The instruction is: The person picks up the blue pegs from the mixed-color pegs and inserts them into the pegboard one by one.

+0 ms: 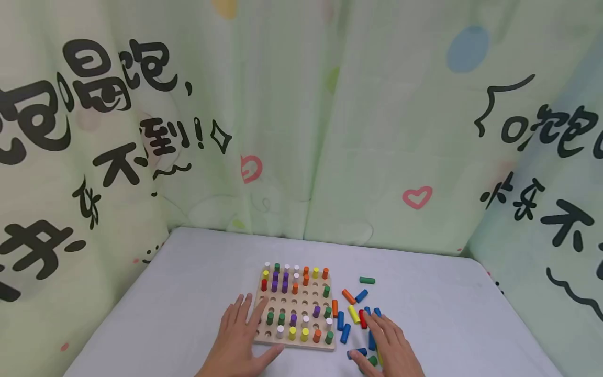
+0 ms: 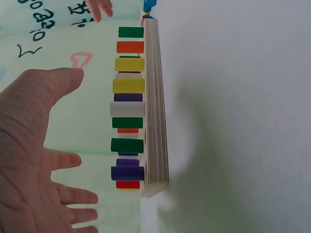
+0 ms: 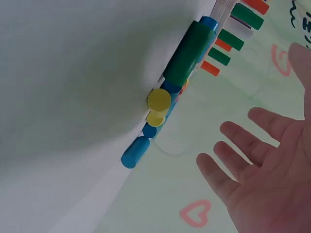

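Currently, two hands [image 1: 237, 335] [image 1: 393, 348] flank one pegboard [image 1: 299, 306] bearing one red peg [image 1: 264, 285].

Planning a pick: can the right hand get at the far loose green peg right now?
Probably yes: the right hand is empty, and the green peg lies apart with nothing on top. Blue pegs lie between, but look low enough to pass over.

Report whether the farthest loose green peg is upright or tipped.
Tipped: the head view shows that green peg lying on its side.

Multicoloured pegs [image 1: 285, 287], seemingly beige board [image 1: 299, 306]
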Action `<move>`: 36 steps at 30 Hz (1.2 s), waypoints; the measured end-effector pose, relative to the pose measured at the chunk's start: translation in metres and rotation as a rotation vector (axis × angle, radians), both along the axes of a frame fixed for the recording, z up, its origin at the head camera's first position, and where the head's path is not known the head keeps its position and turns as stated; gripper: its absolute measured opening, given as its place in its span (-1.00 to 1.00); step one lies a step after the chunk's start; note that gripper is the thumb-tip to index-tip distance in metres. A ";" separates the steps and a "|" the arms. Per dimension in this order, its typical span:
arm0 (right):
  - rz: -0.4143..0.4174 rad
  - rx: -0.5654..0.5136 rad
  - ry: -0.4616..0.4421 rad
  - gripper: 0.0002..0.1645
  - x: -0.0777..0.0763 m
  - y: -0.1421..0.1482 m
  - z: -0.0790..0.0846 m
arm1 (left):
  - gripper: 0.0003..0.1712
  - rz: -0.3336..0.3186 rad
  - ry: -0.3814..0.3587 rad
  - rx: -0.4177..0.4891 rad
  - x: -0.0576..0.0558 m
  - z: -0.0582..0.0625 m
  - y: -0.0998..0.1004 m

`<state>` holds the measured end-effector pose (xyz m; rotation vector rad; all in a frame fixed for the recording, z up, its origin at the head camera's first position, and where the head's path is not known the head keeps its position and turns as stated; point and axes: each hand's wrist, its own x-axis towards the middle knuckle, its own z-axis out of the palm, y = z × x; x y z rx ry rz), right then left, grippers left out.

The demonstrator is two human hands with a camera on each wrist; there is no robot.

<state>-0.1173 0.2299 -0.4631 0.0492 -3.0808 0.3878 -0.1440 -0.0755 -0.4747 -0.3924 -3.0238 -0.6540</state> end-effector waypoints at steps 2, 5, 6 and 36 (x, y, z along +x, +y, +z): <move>-0.011 -0.031 -0.011 0.10 0.001 -0.002 0.000 | 0.11 0.023 -0.030 0.036 0.001 0.000 -0.002; -0.041 -0.091 -0.051 0.09 0.001 -0.005 -0.001 | 0.05 0.063 -0.062 0.104 0.002 0.000 -0.005; -0.050 -0.112 -0.066 0.08 0.001 -0.006 0.000 | 0.03 0.069 -0.064 0.118 0.002 0.000 -0.006; -0.096 -0.162 -0.144 -0.39 -0.043 -0.022 -0.010 | 0.12 0.012 -0.232 0.217 -0.035 -0.010 -0.026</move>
